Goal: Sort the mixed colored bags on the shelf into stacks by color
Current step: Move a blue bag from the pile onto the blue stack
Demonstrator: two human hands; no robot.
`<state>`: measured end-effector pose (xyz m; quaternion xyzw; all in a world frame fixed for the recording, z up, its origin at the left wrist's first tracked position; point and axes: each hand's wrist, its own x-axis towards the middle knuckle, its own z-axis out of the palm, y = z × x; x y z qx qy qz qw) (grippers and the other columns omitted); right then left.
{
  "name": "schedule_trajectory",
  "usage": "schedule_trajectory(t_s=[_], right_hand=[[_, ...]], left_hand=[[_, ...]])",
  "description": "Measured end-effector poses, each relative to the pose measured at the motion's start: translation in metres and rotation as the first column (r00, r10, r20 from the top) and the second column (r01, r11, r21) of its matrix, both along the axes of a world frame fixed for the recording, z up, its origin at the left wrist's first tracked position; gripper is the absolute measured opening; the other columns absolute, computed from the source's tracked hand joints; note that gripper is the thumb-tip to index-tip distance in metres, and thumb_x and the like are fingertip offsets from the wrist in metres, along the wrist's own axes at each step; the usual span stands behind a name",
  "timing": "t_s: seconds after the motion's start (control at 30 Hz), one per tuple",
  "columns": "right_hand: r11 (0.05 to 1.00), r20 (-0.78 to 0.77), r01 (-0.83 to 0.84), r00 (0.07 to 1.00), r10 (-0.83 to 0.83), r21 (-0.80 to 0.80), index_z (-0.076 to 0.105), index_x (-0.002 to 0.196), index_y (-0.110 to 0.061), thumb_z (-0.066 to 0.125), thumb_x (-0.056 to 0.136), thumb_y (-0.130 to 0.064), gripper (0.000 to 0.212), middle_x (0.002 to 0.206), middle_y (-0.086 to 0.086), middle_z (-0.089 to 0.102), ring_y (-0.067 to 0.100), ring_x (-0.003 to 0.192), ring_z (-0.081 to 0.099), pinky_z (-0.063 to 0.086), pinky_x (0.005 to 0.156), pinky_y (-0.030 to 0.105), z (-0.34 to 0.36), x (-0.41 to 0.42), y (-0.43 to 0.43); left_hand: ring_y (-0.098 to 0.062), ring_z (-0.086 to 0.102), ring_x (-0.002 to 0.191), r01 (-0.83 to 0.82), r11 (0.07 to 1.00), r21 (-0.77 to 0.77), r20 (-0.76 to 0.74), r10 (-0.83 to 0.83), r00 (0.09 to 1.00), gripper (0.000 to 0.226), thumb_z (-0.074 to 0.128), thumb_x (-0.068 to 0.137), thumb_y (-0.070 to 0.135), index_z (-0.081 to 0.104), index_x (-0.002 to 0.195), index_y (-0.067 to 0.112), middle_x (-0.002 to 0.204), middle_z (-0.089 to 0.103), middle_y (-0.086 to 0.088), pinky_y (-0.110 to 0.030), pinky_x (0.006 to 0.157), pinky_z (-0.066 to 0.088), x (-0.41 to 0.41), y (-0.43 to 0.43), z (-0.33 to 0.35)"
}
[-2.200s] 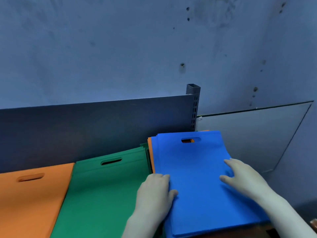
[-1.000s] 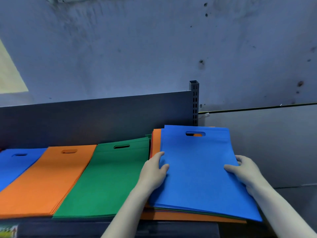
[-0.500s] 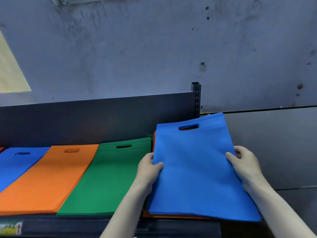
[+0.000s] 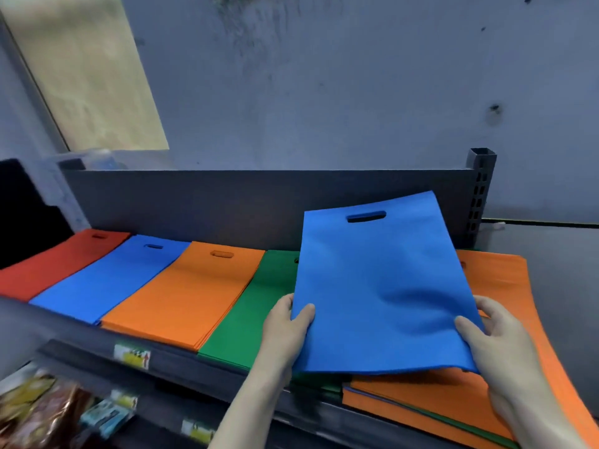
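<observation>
A flat blue bag with a cut-out handle hangs in the air above the shelf. My left hand grips its left edge and my right hand grips its right edge, thumbs on top. Below it at the right lies the mixed pile, with an orange bag on top and green and blue edges showing lower down. Along the shelf to the left lie sorted stacks: green, orange, blue and red.
A dark back panel and a perforated upright post close the shelf behind. The shelf's front rail carries price labels. Packaged goods sit blurred on the lower shelf at bottom left.
Both hands have lifted the blue bag off the mixed pile and carried it left, uncovering the orange bag beneath. The view has swung left, bringing the blue and red stacks into sight.
</observation>
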<state>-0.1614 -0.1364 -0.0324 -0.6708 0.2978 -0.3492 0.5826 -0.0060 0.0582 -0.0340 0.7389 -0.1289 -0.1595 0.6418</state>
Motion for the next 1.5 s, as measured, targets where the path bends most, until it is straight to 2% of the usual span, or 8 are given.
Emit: schedule_trajectory(t_s=[0.4,0.6,0.7,0.77,0.9,1.03,1.3,1.5], right_hand=[[0.986,0.02,-0.167,0.986,0.167,0.006,0.057,0.093,-0.031,0.051,0.095,-0.002,0.03,0.101,-0.007,0.065,0.016,0.088,0.066,0.052,0.071,0.037,0.014,0.071,0.09],[0.99,0.047,-0.14,0.989,0.14,-0.007,0.059,0.087,-0.028,0.049,0.092,0.006,0.037,0.098,-0.005,0.067,0.018,0.092,0.066,0.057,0.076,0.033,0.011,0.121,0.173],[0.989,0.054,-0.148,0.988,0.147,0.013,0.06,0.093,-0.025,0.049,0.091,0.007,0.034,0.101,0.002,0.069,0.021,0.09,0.066,0.056,0.073,0.025,0.006,0.15,0.224],[0.985,0.063,-0.165,0.985,0.162,0.056,0.06,0.102,-0.019,0.049,0.091,0.007,0.03,0.102,0.005,0.069,0.021,0.087,0.067,0.056,0.065,0.018,0.003,0.167,0.257],[0.976,0.073,-0.182,0.982,0.174,0.123,0.058,0.11,-0.014,0.048,0.093,0.005,0.028,0.104,0.008,0.069,0.024,0.086,0.068,0.058,0.07,0.033,-0.006,0.192,0.32],[0.969,0.035,-0.205,0.979,0.202,0.14,0.06,0.096,-0.025,0.049,0.093,0.003,0.03,0.106,0.005,0.069,0.026,0.089,0.069,0.057,0.077,0.045,-0.014,0.215,0.369],[0.958,-0.024,-0.249,0.967,0.255,0.143,0.056,0.117,-0.018,0.049,0.095,-0.003,0.028,0.111,0.001,0.067,0.021,0.091,0.069,0.054,0.065,0.033,-0.016,0.272,0.416],[0.959,-0.044,-0.256,0.964,0.263,0.118,0.058,0.106,-0.025,0.046,0.095,-0.001,0.029,0.105,-0.004,0.068,0.015,0.09,0.069,0.054,0.068,0.032,-0.025,0.326,0.431]], left_hand=[[-0.009,0.068,0.087,-0.153,0.988,0.001,0.098,0.152,0.984,0.007,0.054,0.097,0.019,0.061,0.1,0.022,0.101,0.069,0.006,-0.023,0.063,0.055,0.045,0.102,0.005],[-0.02,0.07,0.08,-0.231,0.973,-0.013,0.131,0.231,0.964,0.017,0.051,0.098,0.029,0.063,0.093,0.018,0.092,0.072,-0.003,-0.043,0.068,0.057,0.074,0.191,0.004],[-0.032,0.066,0.082,-0.29,0.957,0.008,0.184,0.283,0.941,0.024,0.048,0.099,0.032,0.061,0.09,0.014,0.091,0.069,-0.012,-0.039,0.061,0.047,0.095,0.245,0.0],[-0.026,0.067,0.082,-0.323,0.946,0.017,0.204,0.313,0.928,0.021,0.047,0.099,0.03,0.062,0.091,0.017,0.091,0.069,-0.007,-0.038,0.063,0.049,0.108,0.28,0.0],[-0.017,0.068,0.079,-0.344,0.939,0.015,0.232,0.332,0.914,0.018,0.047,0.1,0.027,0.061,0.09,0.022,0.089,0.07,0.001,-0.035,0.065,0.052,0.132,0.343,-0.001],[-0.011,0.066,0.08,-0.352,0.934,0.067,0.266,0.323,0.908,0.017,0.046,0.1,0.027,0.06,0.09,0.026,0.089,0.068,0.006,-0.032,0.064,0.051,0.158,0.392,-0.006],[-0.013,0.066,0.085,-0.364,0.921,0.134,0.288,0.315,0.904,0.018,0.045,0.1,0.031,0.061,0.093,0.027,0.092,0.068,0.007,-0.046,0.075,0.054,0.221,0.444,-0.013],[-0.01,0.064,0.082,-0.381,0.905,0.192,0.316,0.311,0.897,0.018,0.045,0.1,0.031,0.061,0.093,0.027,0.09,0.068,0.006,-0.039,0.07,0.052,0.277,0.456,-0.027]])
